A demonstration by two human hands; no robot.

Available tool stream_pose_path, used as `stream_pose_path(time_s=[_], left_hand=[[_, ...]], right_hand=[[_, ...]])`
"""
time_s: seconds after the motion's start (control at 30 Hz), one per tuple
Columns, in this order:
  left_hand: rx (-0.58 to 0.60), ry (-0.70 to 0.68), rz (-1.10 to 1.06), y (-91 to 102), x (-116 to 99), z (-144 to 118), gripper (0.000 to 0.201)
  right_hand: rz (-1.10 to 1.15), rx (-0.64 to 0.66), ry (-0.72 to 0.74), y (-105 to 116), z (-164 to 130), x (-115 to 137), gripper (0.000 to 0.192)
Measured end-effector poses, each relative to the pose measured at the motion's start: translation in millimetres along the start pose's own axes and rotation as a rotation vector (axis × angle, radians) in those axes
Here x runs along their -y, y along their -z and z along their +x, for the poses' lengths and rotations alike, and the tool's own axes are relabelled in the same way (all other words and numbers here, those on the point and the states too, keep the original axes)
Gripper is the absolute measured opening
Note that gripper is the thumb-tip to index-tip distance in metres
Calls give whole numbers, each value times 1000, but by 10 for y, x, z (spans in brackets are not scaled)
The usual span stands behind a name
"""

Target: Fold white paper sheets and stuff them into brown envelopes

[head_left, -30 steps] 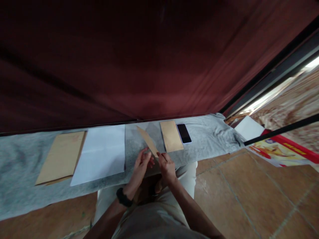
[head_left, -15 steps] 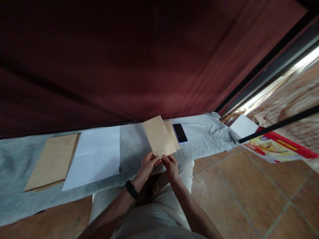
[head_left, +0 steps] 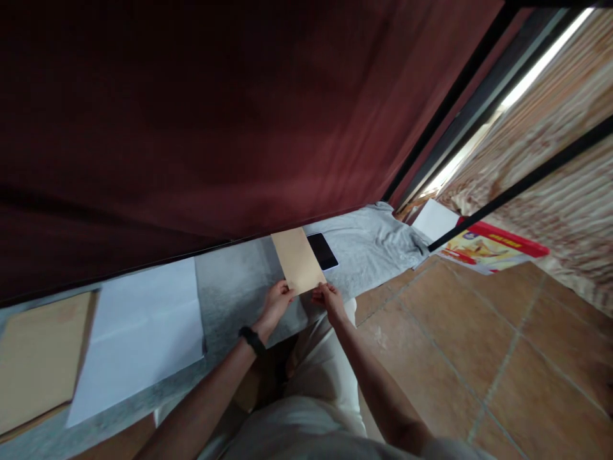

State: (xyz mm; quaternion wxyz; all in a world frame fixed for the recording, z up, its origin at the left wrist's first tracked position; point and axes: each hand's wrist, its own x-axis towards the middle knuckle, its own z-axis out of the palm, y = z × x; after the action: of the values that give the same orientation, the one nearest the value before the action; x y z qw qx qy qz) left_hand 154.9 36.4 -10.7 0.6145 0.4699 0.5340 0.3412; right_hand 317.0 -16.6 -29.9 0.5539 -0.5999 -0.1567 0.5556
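A tan paper envelope (head_left: 297, 259) is held by its two near corners. My left hand (head_left: 278, 303) pinches the near left corner, and a dark band circles that wrist. At the near right corner, my right hand (head_left: 328, 299) has its thumb and fingers closed on the paper. Just right of the envelope lies a phone (head_left: 322, 251) with a dark screen, its left edge partly covered. Whatever lies under the envelope is hidden. To the left, white paper sheets (head_left: 143, 332) rest beside a stack of larger tan envelopes (head_left: 41, 358).
Grey cloth (head_left: 230, 281) covers the narrow bench, which runs along a dark red curtain (head_left: 230, 160). A black bar (head_left: 522, 185) slants across the right side. Beyond it, a red and yellow printed box (head_left: 493, 246) sits on the tiled floor (head_left: 431, 338).
My hands have moved apart to the envelope's two near corners. The envelope is turned and now hides the second one that showed under it. The view has swung to the right.
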Motion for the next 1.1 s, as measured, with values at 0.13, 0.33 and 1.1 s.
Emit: stream_pose_path(time_s=[0.13, 0.33, 1.1], left_hand=[[-19, 2, 57, -34, 36, 145, 22], [-58, 7, 129, 6, 118, 205, 21], [-48, -31, 718, -92, 64, 102, 36]], right_hand=[[-7, -51, 9, 27, 90, -2, 26], [-80, -38, 10, 39, 172, -10, 28], [-715, -162, 301, 174, 144, -49, 45]])
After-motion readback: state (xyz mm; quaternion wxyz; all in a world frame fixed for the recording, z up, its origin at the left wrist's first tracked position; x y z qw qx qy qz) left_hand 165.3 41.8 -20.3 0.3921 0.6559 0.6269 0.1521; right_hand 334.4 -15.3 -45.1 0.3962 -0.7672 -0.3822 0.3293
